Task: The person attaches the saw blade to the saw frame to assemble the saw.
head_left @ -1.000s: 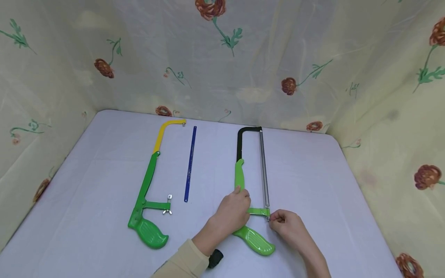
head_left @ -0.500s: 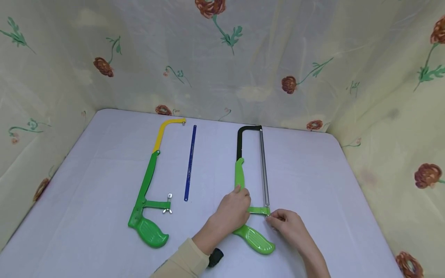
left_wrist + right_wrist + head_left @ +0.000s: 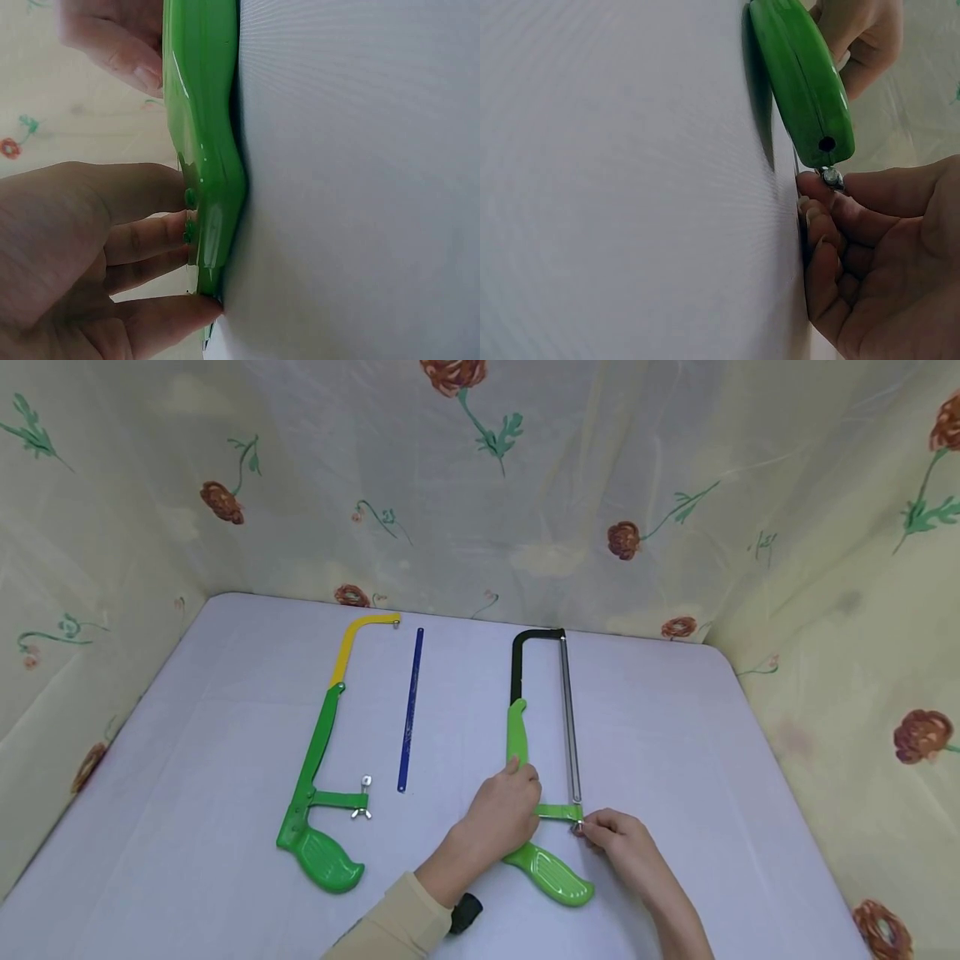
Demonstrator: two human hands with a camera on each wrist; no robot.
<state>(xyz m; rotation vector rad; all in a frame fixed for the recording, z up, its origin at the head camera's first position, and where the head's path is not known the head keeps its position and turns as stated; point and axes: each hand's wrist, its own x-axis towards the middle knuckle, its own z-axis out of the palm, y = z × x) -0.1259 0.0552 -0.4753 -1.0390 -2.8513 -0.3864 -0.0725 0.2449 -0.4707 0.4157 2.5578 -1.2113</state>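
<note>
A light green hacksaw [image 3: 557, 875] with a black front arm lies on the table, a grey blade [image 3: 570, 718] fitted along its right side. My left hand [image 3: 501, 810] grips its frame just above the handle. In the left wrist view, fingers and thumb close around the green frame [image 3: 206, 150]. At the lower blade mount, my right hand [image 3: 621, 843] pinches the metal wing nut [image 3: 577, 827] between thumb and index finger. The right wrist view shows that wing nut [image 3: 831, 177] at the fingertips, just past the handle's end; the other fingers are curled beside the tabletop.
Left of my hands lies a second hacksaw [image 3: 327, 862], dark green with a yellow front arm and no blade fitted. A loose blue blade [image 3: 410, 710] lies between the two saws. A flowered curtain [image 3: 555, 502] surrounds the white-covered table [image 3: 675, 727].
The right thumb and fingers have shifted slightly around the wing nut, which now shows more clearly. My left hand keeps its grip on the frame. The saws stay put.
</note>
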